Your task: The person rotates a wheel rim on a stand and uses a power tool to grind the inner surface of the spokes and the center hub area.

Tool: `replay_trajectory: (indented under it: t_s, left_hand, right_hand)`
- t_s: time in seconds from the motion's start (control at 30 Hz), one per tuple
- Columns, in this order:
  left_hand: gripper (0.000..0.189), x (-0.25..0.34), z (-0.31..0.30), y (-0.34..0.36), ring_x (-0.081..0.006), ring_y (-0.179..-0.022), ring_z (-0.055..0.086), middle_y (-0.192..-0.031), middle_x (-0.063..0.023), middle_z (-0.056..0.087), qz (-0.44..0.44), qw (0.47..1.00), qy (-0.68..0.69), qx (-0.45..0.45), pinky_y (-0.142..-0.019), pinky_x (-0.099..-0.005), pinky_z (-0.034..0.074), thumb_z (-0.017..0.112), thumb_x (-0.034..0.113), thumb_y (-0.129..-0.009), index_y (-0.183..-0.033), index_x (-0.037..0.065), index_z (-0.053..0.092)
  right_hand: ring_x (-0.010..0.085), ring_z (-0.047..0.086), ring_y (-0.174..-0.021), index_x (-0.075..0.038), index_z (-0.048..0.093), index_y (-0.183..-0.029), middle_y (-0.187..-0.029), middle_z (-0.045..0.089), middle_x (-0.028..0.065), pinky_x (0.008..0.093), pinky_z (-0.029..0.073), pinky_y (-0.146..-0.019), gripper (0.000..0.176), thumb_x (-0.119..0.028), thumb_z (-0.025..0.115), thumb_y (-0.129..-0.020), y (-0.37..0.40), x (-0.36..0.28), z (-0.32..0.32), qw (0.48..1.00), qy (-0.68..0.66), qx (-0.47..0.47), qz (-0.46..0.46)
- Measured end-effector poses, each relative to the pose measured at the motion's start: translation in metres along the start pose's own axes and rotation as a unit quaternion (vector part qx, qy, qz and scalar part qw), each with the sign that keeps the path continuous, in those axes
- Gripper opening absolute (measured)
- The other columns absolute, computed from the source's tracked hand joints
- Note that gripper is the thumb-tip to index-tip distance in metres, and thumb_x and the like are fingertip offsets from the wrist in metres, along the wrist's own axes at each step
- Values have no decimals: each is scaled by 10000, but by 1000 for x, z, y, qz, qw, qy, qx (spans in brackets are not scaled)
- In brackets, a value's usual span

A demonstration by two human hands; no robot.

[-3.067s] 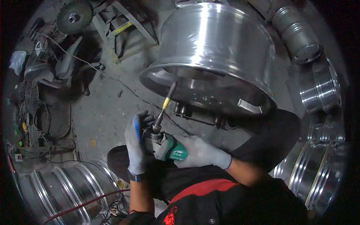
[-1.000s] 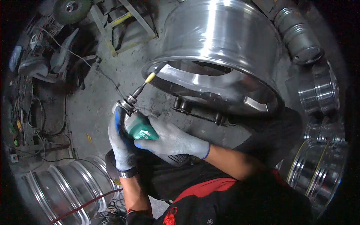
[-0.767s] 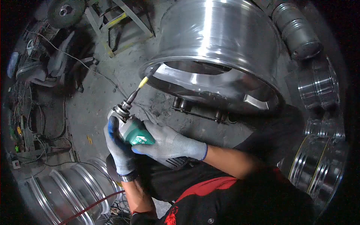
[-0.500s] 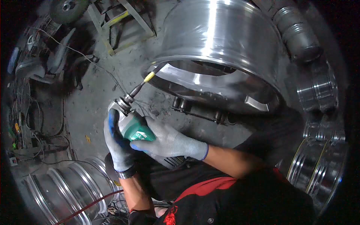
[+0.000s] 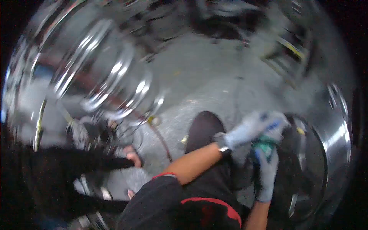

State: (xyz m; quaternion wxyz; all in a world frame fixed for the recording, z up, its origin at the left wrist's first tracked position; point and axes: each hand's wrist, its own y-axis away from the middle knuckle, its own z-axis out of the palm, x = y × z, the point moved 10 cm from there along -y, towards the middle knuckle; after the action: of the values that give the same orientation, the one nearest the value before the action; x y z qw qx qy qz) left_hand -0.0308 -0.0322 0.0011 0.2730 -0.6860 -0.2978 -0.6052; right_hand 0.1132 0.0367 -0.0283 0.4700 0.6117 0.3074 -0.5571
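The view is smeared by motion. My left hand (image 5: 262, 124), gloved in grey with blue patches and a watch at its wrist, is wrapped over the head end of a green-bodied grinder (image 5: 265, 147). My right hand (image 5: 268, 170), in a matching glove, grips the grinder's body from below. Just right of my hands, a large shiny metal wheel rim (image 5: 339, 134) shows its open end. The grinder's yellow-banded shaft (image 5: 301, 131) points toward that opening, its tip blurred.
Ribbed metal rims (image 5: 126, 73) lie at the upper left. Near them, a red hose (image 5: 163, 140) and tangled cables (image 5: 128, 134) cross the floor. Another person's dark-clothed leg (image 5: 88, 159) is at the left. A metal stand (image 5: 289, 50) is at the upper right.
My view has swung left, so the rim and both hands now appear at the right. The rims and another person have come into view at the left. Both hands still hold the grinder.
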Motion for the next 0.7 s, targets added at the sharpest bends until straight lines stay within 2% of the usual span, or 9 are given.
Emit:
replay_trajectory:
  t_s: [0.07, 0.1, 0.17, 0.27, 0.4, 0.47, 0.6, 0.67, 0.7]
  left_hand:
    - [552, 6, 1, 2, -351, -953, 744, -1002, -223, 758, 37, 998, -37, 18, -866, -456, 549, 662, 523, -998, -1151, -5, 720]
    - [570, 8, 5, 8, -358, -963, 744, -1002, -240, 748, 62, 998, -16, 27, -867, -456, 549, 676, 535, -977, -1112, -18, 710]
    - [586, 18, 9, 23, -358, -964, 744, -992, -242, 742, 66, 998, -5, -9, -865, -450, 552, 715, 522, -934, -1091, -41, 694]
    - [589, 19, 15, 35, -354, -950, 744, -967, -238, 735, 67, 998, -19, 6, -852, -440, 554, 731, 523, -915, -1068, -45, 692]
    - [591, 22, 18, 41, -354, -919, 741, -934, -239, 723, 55, 998, -37, -2, -822, -428, 556, 735, 540, -906, -1016, -39, 687]
    - [593, 21, 22, 42, -351, -900, 740, -929, -245, 719, 53, 998, -46, -7, -803, -430, 553, 733, 545, -905, -1001, -38, 687]
    - [593, 25, 22, 42, -363, -848, 724, -910, -265, 698, 77, 995, -62, -5, -752, -447, 536, 726, 561, -905, -936, -30, 686]
    - [576, 27, 21, 44, -372, -833, 717, -900, -261, 698, 79, 994, -73, -16, -745, -452, 532, 719, 550, -916, -927, -26, 689]
    - [561, 28, 22, 45, -381, -817, 710, -891, -257, 698, 81, 993, -81, -27, -738, -457, 529, 713, 538, -927, -917, -22, 692]
  right_hand:
    - [175, 647, -1033, -1, 560, -1409, -1204, 669, 102, 338, 548, -920, 528, -136, 769, -943, 13, 13, -30, 988, 97, 118, 8]
    - [175, 647, -1033, -1, 560, -1409, -1204, 669, 102, 338, 548, -920, 528, -136, 769, -943, 19, 7, -21, 991, 103, 86, 5]
    - [188, 654, -992, 10, 549, -1391, -1179, 662, 114, 339, 563, -864, 530, -105, 777, -927, 34, 2, -7, 998, -6, 38, 40]
    - [192, 660, -961, 13, 542, -1369, -1170, 663, 110, 335, 571, -819, 521, -86, 782, -917, 49, 7, -6, 997, -36, 44, 47]
    - [196, 665, -960, 16, 524, -1371, -1161, 663, 118, 337, 573, -823, 535, -65, 779, -908, 52, 23, -17, 996, -38, 29, 69]
    - [167, 617, -1042, 11, 520, -1443, -1237, 641, 87, 327, 520, -885, 570, -118, 764, -945, 57, 22, -17, 996, 4, 22, 88]
    - [174, 621, -1031, 25, 541, -1393, -1213, 651, 98, 330, 521, -880, 541, -106, 781, -926, 60, 21, -23, 991, 16, 51, 120]
    - [206, 663, -979, 33, 511, -1367, -1145, 661, 122, 359, 568, -843, 652, -40, 853, -816, 59, 21, -25, 989, 52, 35, 133]
    - [206, 663, -979, 33, 511, -1367, -1145, 661, 122, 359, 568, -843, 652, -40, 853, -816, 58, 29, -32, 990, 49, 33, 131]
